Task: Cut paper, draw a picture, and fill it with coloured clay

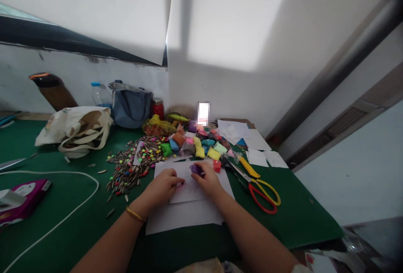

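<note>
White paper sheets (185, 220) lie on the green table before me, with faint line drawing on the top one. My right hand (208, 180) is closed around a small purple lump in clear wrap (195, 169), which looks like a packet of modelling clay. To its left, my left hand (163, 185) rests over the paper with its fingers curled together. A tiny dark speck with a pinkish spot shows at its index fingertip; what it holds, if anything, is too small to name. A red clay packet (217, 165) sits just beyond my right hand.
Colourful clay packets (200, 151) are heaped behind the paper. Striped seeds and bright beads (135, 168) spread to the left. Scissors (262, 195) and a yellow-handled cutter (249, 168) lie at right. Bags (132, 105), a red flask (158, 108) and a white cable (72, 210) are also there.
</note>
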`<state>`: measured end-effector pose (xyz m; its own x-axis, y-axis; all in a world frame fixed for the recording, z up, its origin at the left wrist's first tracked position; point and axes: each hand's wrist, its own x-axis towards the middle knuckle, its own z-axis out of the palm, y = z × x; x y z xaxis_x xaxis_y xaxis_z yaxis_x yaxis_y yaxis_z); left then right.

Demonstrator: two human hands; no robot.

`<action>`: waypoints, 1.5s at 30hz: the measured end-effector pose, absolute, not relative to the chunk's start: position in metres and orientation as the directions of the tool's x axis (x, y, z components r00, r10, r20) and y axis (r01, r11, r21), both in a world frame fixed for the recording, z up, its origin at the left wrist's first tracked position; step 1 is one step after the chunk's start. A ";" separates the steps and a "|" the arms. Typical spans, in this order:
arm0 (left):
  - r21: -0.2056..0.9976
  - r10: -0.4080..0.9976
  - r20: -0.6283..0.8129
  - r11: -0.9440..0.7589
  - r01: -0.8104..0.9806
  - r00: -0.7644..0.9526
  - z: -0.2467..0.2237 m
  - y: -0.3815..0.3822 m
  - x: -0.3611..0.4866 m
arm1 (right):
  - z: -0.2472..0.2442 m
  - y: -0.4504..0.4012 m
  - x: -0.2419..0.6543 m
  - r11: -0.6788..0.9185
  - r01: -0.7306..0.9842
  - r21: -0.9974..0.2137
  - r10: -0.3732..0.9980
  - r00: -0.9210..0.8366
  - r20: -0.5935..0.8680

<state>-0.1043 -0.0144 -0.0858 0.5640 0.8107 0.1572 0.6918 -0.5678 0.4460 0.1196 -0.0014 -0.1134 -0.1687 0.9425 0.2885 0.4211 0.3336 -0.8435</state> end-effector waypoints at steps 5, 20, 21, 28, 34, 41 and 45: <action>0.424 0.818 0.132 -0.557 0.714 0.560 -0.087 -0.013 -0.105 | -0.116 0.000 0.120 0.348 0.425 -0.836 0.937 -0.181 0.299; 0.867 0.959 0.269 -0.282 0.410 0.092 -0.089 -0.018 -0.092 | -0.108 -0.015 0.113 0.623 0.450 -0.639 0.781 -0.318 0.538; 0.887 0.963 0.257 -0.269 0.375 0.083 -0.087 -0.019 -0.090 | -0.107 -0.017 0.112 0.631 0.450 -0.632 0.775 -0.322 0.544; 0.983 0.986 0.153 -0.159 0.091 0.068 -0.079 -0.022 -0.081 | -0.093 -0.021 0.113 0.650 0.455 -0.608 0.758 -0.330 0.563; 0.995 0.989 0.096 -0.096 0.000 0.113 -0.082 -0.024 -0.079 | -0.088 -0.022 0.115 0.648 0.477 -0.594 0.758 -0.321 0.568; 0.997 0.987 0.075 -0.076 0.005 0.141 -0.080 -0.025 -0.076 | -0.088 -0.021 0.115 0.644 0.475 -0.600 0.759 -0.296 0.580; 1.000 0.992 -0.011 0.012 -0.003 0.126 -0.078 -0.027 -0.075 | -0.088 -0.022 0.114 0.651 0.474 -0.593 0.751 -0.292 0.592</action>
<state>-0.0753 -0.0271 -0.0784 0.1264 0.9919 -0.0112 -0.0033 0.0117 0.9999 0.1144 -0.0216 -0.0878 -0.2918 0.7515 0.5917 0.4737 0.6510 -0.5932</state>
